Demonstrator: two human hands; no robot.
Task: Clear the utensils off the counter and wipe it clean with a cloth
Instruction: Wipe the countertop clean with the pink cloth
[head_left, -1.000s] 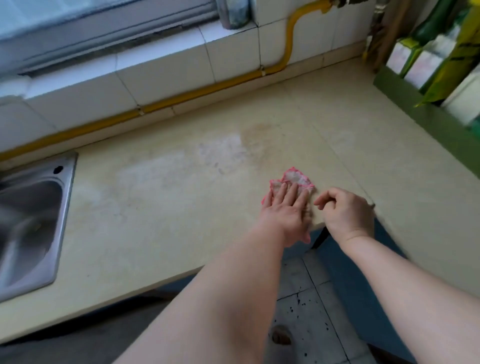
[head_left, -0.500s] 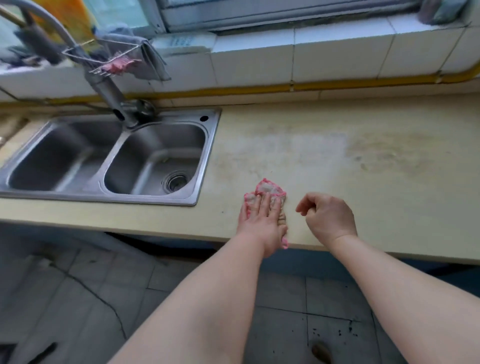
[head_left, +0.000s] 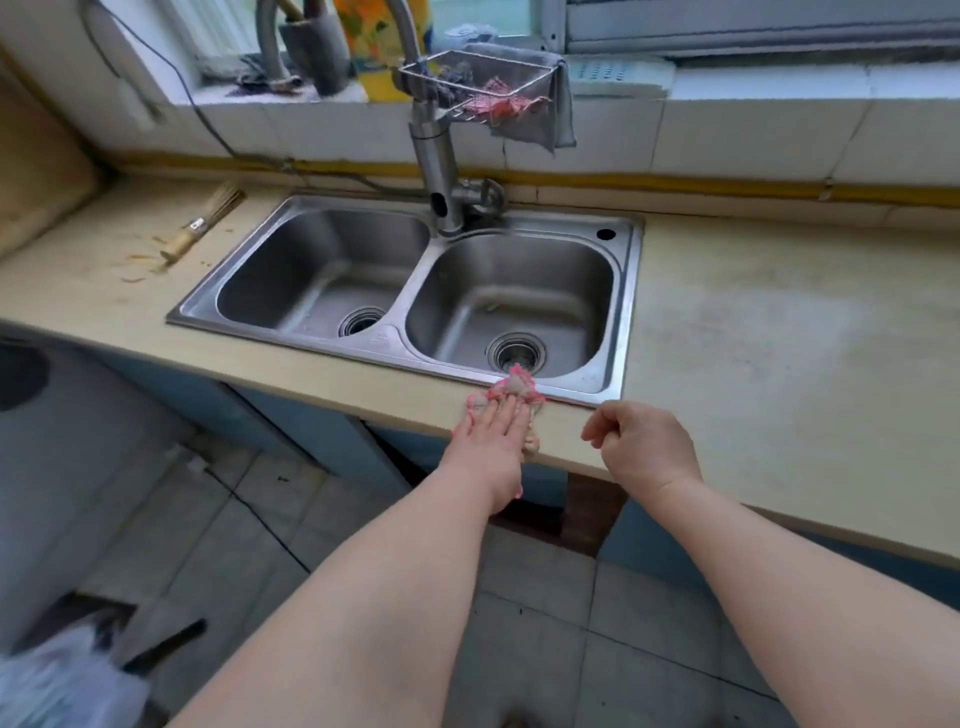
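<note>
My left hand (head_left: 493, 441) lies flat on a small pink-edged cloth (head_left: 511, 387), pressing it onto the front strip of the beige counter (head_left: 769, 332) just before the sink's right basin. The cloth's far end laps over the sink rim. My right hand (head_left: 647, 449) hovers at the counter's front edge to the right of the cloth, fingers loosely curled with nothing in them. A bamboo brush (head_left: 200, 226) lies on the counter left of the sink, with crumbs around it.
A steel double sink (head_left: 631, 312) with a tall faucet (head_left: 436, 171) fills the middle. A wire rack (head_left: 478, 88) with rags hangs on the faucet. A wooden board (head_left: 36, 171) leans at far left. A yellow pipe (head_left: 727, 184) runs along the tiled wall. Tiled floor lies below.
My left hand has slid the cloth leftward along the counter's front edge to the sink's right basin. My right hand followed beside it, still curled.
</note>
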